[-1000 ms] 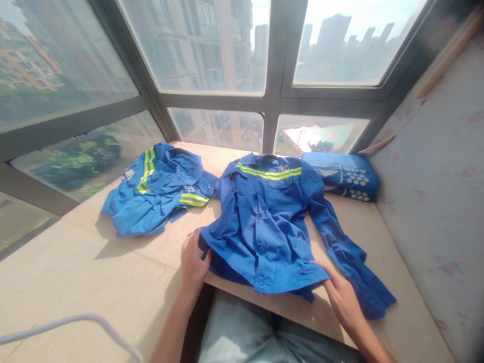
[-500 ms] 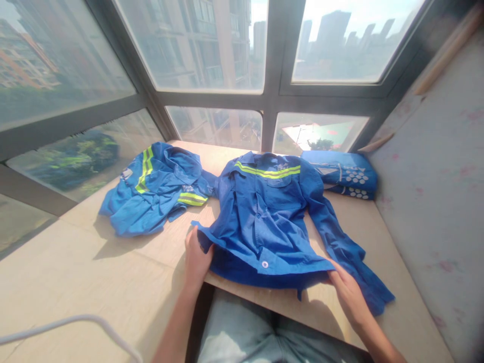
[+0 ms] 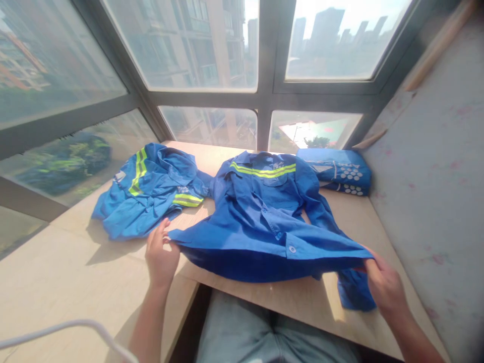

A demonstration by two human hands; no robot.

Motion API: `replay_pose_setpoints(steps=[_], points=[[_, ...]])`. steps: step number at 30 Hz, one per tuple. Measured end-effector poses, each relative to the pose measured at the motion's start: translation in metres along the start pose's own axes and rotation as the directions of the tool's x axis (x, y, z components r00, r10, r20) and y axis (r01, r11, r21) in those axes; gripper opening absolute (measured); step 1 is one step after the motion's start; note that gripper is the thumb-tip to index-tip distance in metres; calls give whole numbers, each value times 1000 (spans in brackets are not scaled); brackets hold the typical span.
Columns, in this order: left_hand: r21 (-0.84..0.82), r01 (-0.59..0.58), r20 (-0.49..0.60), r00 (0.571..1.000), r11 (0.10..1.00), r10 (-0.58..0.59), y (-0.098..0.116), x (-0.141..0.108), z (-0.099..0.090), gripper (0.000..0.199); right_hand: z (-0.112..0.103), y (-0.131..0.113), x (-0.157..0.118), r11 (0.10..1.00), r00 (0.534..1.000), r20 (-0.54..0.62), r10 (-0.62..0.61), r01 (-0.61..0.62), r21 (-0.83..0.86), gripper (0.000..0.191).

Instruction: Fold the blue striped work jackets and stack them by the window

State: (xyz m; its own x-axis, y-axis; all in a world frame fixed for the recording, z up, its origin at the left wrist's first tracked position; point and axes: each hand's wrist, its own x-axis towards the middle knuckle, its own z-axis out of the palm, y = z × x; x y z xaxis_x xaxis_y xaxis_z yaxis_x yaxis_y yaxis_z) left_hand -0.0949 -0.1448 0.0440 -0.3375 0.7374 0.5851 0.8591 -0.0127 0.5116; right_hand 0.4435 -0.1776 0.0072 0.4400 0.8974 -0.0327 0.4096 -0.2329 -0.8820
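A blue work jacket (image 3: 260, 206) with a yellow-and-silver reflective stripe across its chest lies front up, its collar toward the window. My left hand (image 3: 162, 254) pinches the hem's left corner, with some fingers raised. At the other end, my right hand (image 3: 387, 282) grips the hem's right corner. Between them the hem is stretched wide and lifted, showing the dark inside of the back. A white button sits near the hem's middle. The right sleeve (image 3: 355, 290) hangs down behind the hem, partly covered by it.
A second blue jacket (image 3: 151, 196) lies crumpled on the wooden surface (image 3: 75, 282) to the left. Folded blue fabric with white dots (image 3: 336, 171) rests at the back right against the wall (image 3: 434, 201). A white cable (image 3: 68, 325) crosses the lower left. Windows close off the back.
Both hands have moved apart, pulling the hem wider and tauter. The button has shifted right. My left hand went left and my right hand right, each keeping its corner.
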Motion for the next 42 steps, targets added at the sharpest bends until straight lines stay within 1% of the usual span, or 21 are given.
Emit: replay_pose_setpoints(steps=[2, 4, 5, 7, 8, 9, 10, 12, 14, 16, 18, 20, 23, 27, 29, 31, 33, 35, 37, 40, 42], points=[[12, -7, -54, 999, 1000, 8, 1, 4, -9, 55, -10, -1, 4, 999, 996, -91, -27, 23, -40, 49], [-2, 77, -74, 994, 997, -77, 1, 2, -11, 51, -13, -2, 5, 997, 987, -144, -65, 59, -45, 51], [-9, 144, -55, 988, 990, -144, 0, -1, -8, 48, -13, -1, 5, 996, 986, -144, -83, 77, -44, 52], [-10, 269, 63, 961, 963, -268, -3, -12, 0, 38, -9, 2, 3, 993, 990, -103, -94, 86, -86, 52], [-10, 305, 139, 943, 952, -301, -5, -19, 4, 33, -8, 4, 2, 988, 994, -74, -84, 74, -132, 51], [-17, 314, 215, 928, 949, -303, -6, -27, 8, 29, -6, 7, 1, 981, 996, -52, -67, 56, -184, 50], [-33, 297, 277, 920, 954, -277, -6, -35, 11, 26, -6, 11, -1, 974, 998, -37, -49, 40, -225, 49], [-77, 212, 352, 920, 974, -172, -5, -52, 14, 29, -6, 20, -3, 967, 999, -7, -31, 28, -252, 51], [-94, 84, 370, 928, 992, -44, -1, -68, 12, 34, -9, 30, -7, 963, 998, 36, -44, 52, -265, 53], [-75, -57, 363, 928, 996, 81, 3, -82, 10, 40, -11, 41, -10, 942, 994, 73, -81, 100, -321, 54], [-56, -197, 350, 914, 979, 204, 6, -93, 9, 45, -11, 50, -13, 907, 986, 94, -135, 161, -390, 53], [-40, -306, 322, 897, 951, 302, 10, -102, 10, 44, -9, 57, -15, 868, 974, 116, -197, 228, -441, 53], [-38, -402, 277, 876, 915, 396, 20, -110, 16, 35, -3, 62, -17, 808, 949, 144, -281, 315, -498, 53], [-55, -467, 289, 839, 883, 462, 34, -113, 23, 28, 1, 62, -16, 760, 915, 181, -361, 401, -512, 53], [-42, -471, 290, 838, 881, 462, 38, -114, 25, 27, 1, 61, -14, 754, 905, 186, -383, 423, -502, 53], [-9, -446, 292, 855, 895, 429, 42, -114, 26, 28, 1, 59, -13, 757, 894, 177, -411, 444, -480, 54], [42, -369, 303, 891, 929, 340, 48, -113, 26, 31, 2, 57, -12, 762, 878, 167, -448, 473, -442, 55], [106, -273, 310, 923, 956, 229, 55, -109, 23, 39, 3, 53, -14, 770, 868, 150, -473, 490, -408, 55], [176, -218, 299, 941, 960, 159, 63, -104, 20, 46, 5, 46, -17, 782, 868, 129, -479, 490, -386, 52], [254, -213, 292, 947, 943, 135, 71, -92, 15, 46, 7, 32, -22, 820, 880, 97, -466, 470, -326, 42], [244, -229, 294, 944, 942, 154, 72, -83, 12, 41, 6, 23, -23, 856, 894, 72, -443, 445, -264, 34]])
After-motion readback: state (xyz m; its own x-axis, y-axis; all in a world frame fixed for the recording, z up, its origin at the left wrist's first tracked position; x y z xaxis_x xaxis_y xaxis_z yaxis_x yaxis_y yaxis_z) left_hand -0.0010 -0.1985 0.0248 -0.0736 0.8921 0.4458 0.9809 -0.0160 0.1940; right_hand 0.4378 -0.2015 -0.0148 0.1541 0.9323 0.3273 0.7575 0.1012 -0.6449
